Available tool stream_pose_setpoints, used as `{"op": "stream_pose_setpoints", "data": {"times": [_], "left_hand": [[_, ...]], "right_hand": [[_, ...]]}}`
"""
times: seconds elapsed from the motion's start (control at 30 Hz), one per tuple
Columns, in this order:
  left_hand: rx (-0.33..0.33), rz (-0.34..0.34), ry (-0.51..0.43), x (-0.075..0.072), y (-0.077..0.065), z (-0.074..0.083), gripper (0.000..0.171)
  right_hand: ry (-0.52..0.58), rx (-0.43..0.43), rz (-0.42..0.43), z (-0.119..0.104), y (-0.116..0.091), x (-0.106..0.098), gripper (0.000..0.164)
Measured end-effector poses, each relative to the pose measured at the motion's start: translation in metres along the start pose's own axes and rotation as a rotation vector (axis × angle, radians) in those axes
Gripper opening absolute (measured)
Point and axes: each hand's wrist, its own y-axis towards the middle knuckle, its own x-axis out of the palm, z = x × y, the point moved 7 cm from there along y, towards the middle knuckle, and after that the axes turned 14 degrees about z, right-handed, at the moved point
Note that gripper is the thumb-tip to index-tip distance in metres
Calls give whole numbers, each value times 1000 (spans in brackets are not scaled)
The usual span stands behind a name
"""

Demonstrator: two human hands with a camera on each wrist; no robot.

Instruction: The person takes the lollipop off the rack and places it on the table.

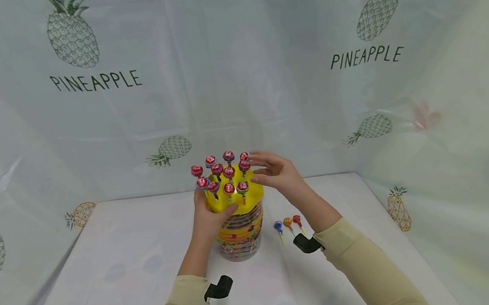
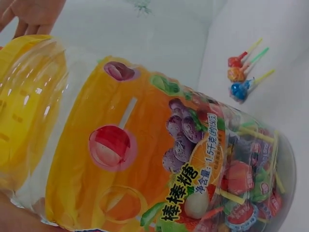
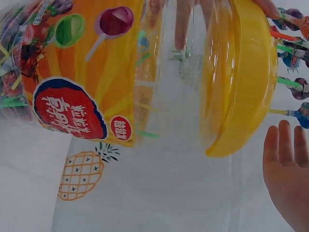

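Note:
A clear plastic jar [image 1: 241,249] with an orange candy label [image 2: 159,135] stands upright on the table, many wrapped lollipops [image 2: 241,179] visible inside its lower part. Several red-wrapped lollipops [image 1: 228,173] stick up out of its yellow lid [image 1: 255,193]. My left hand [image 1: 209,220] grips the jar's top from the left, thumb on the lid's front; its fingers show through the clear neck in the right wrist view. On the other side, my right hand [image 1: 283,174] has its fingertips right by a lollipop [image 3: 303,115] at the lid's right edge, fingers extended.
Three loose lollipops, one blue [image 1: 278,225], one orange [image 1: 288,222] and one red [image 1: 297,219], lie on the white-covered table [image 1: 139,273] to the jar's right. A pale curtain [image 1: 237,69] printed with pineapples hangs behind and at both sides.

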Motion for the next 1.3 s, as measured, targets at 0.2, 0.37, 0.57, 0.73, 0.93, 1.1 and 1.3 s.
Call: {"op": "stream_pose_setpoints", "data": {"times": [0.2,0.37,0.57,0.73,0.93,1.1,1.3], "left_hand": [[5,-15,11,1,-3,-2,94],[17,-4,-4,1,-5,-2,91],[13,7,-5,1,-7,-1,91],[25,14,6,1,-6,-3,92],[28,18,18,0,-5,-4,94],[35,15,26,-1,-6,-3,94],[69,32,49,-4,-7,-2,96]], "right_hand": [[-33,25,-15,4,0,3,46],[-60,7,-13,4,2,3,46],[-63,-9,-11,1,4,2,44],[-38,2,-17,1,6,2,45],[47,6,25,-5,8,-4,47],[97,25,68,-5,2,-18,44],[130,38,61,8,-7,-38,40]]}}
